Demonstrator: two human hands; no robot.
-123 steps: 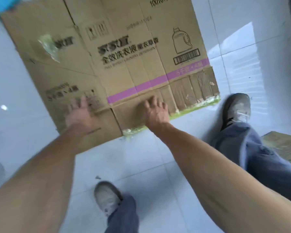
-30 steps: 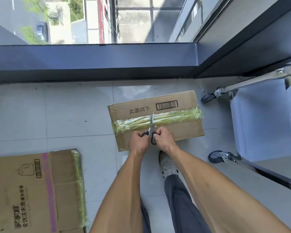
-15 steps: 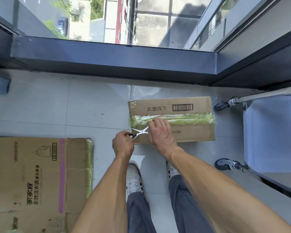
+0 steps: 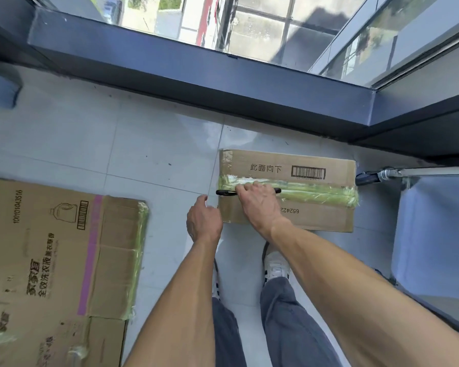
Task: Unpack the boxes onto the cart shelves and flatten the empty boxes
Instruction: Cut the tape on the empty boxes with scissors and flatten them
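1. Right hand (image 4: 257, 205): laid knuckles-up on the sealed box (image 4: 316, 215), fingers curled over black scissors (image 4: 224, 192) along the green-taped seam (image 4: 318, 193); one dark end of the tool poked out at 9 o'clock of the fingers, another at 3 o'clock; blades hidden under the hand.
2. Left hand (image 4: 203, 221): held nothing, fingers loosely bent, thumb raised; hung just beside the box's 9 o'clock edge; contact with the cardboard impossible to tell.
3. Sealed box: sat on the tiled floor (image 4: 90, 144) at about 1 o'clock from the shoes (image 4: 276, 266), flaps closed, tape in place, a barcode and printed characters on its far flap.
4. Flattened box (image 4: 51, 274): lay flat on the floor at 9 o'clock, well apart from the sealed one, pink stripe and printed bottle outline facing up, green tape along its near-centre edge.
5. Cart (image 4: 419, 171): stood at 3 o'clock, a metal bar and a caster touching or nearly touching the sealed box's far right corner; pale shelf surface below.
6. Dark window frame (image 4: 196, 75): ran across at 12 o'clock, beyond the box.
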